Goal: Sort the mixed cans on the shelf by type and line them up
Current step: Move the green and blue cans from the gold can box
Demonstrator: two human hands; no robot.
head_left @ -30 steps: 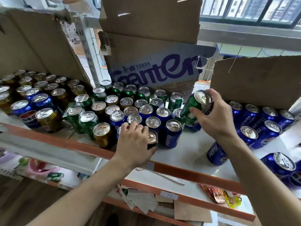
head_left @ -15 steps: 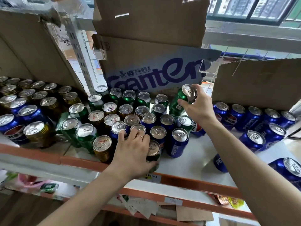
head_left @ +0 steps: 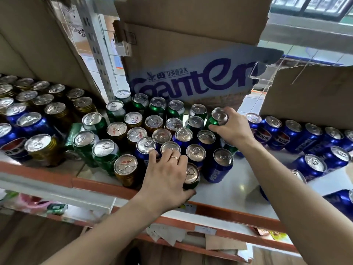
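Green, blue and gold cans stand mixed on the white shelf (head_left: 229, 190). My right hand (head_left: 233, 129) grips a green can (head_left: 216, 119) upright at the right end of the back green row, next to another green can (head_left: 198, 111). My left hand (head_left: 164, 176) lies over the front cans, thumb and fingers wrapped around a dark can (head_left: 191, 175) at the shelf's front edge; a ring is on one finger. A blue Pepsi can (head_left: 218, 165) stands just right of it. Gold cans (head_left: 125, 169) and green cans (head_left: 105, 153) stand to the left.
Blue cans (head_left: 305, 134) crowd the right side, some lying on their sides. A printed cardboard box (head_left: 191, 79) rises behind the green row, with more cardboard to the left and right. The shelf has an orange front rail (head_left: 107, 188). Paper scraps lie on a lower shelf.
My right hand carried the green can from above the front blue cans back and down to the end of the rear green row. My left hand stayed on the front can.
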